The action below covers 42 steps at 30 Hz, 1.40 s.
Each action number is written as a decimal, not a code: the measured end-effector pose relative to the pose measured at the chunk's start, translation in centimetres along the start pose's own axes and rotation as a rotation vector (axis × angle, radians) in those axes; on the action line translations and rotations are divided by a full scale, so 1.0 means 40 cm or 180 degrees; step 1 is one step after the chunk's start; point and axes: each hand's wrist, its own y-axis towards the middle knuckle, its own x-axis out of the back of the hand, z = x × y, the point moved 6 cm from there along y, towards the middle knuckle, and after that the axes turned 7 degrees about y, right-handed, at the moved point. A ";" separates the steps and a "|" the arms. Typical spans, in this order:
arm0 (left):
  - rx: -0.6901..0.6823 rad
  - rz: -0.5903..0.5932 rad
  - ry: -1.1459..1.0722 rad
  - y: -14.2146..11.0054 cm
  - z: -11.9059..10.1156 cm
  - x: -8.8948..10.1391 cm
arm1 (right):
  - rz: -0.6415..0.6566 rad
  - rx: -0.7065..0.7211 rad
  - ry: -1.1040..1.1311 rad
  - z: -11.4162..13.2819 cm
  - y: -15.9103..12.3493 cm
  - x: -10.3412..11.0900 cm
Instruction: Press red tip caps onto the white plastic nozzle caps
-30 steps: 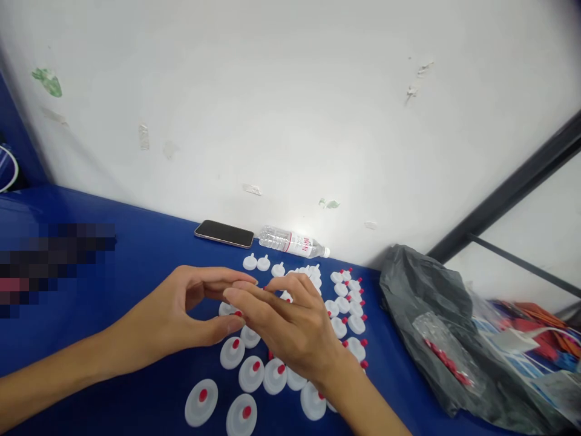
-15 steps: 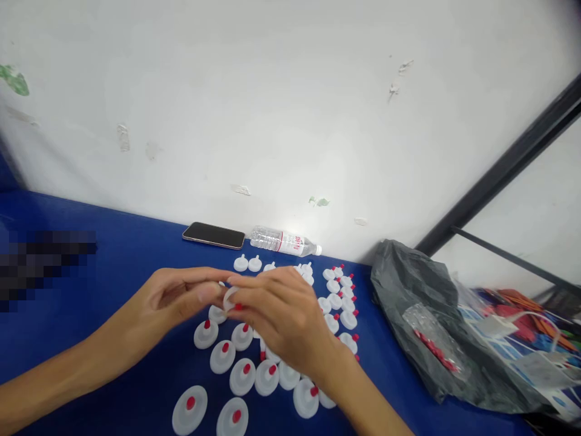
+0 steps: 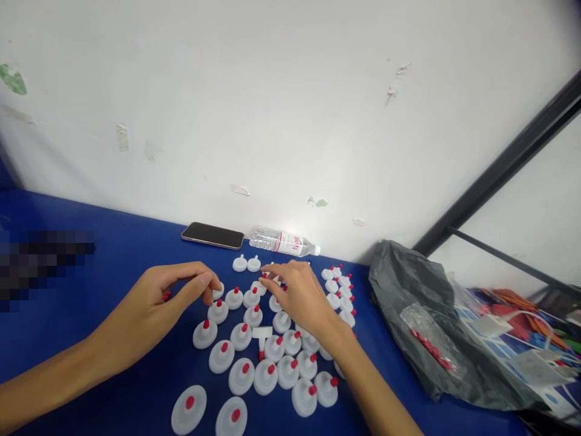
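My left hand (image 3: pixel 179 297) is raised over the left side of the white parts, its fingers curled with thumb and index together. Small red caps (image 3: pixel 167 295) show inside its curl; how many is hidden. Just beyond its fingertips is a white round nozzle lid (image 3: pixel 218 292), partly covered. My right hand (image 3: pixel 295 290) is over the back rows, thumb and index apart. Close to those fingertips stands a red-tipped nozzle lid (image 3: pixel 258 287). Many similar lids (image 3: pixel 265 378) stand spout up below, and one (image 3: pixel 262 333) lies on its side. Two lids without red tips (image 3: pixel 254 264) stand behind.
A phone (image 3: pixel 212 235) and a clear water bottle (image 3: pixel 284 241) lie along the wall on the blue table (image 3: pixel 113 242). At right, a grey plastic bag (image 3: pixel 399 309) carries a clear pouch of red caps (image 3: pixel 431 345). Cables and a white power strip lie beyond.
My hands have moved apart. The white lid with a red tip that was between them has left my right fingers, and my right hand has shifted right and opened.
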 end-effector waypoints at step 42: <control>0.0281 0.0426 0.0617 0.047 0.059 0.017 | -0.0843 0.1477 -0.0308 0.122 -0.036 0.030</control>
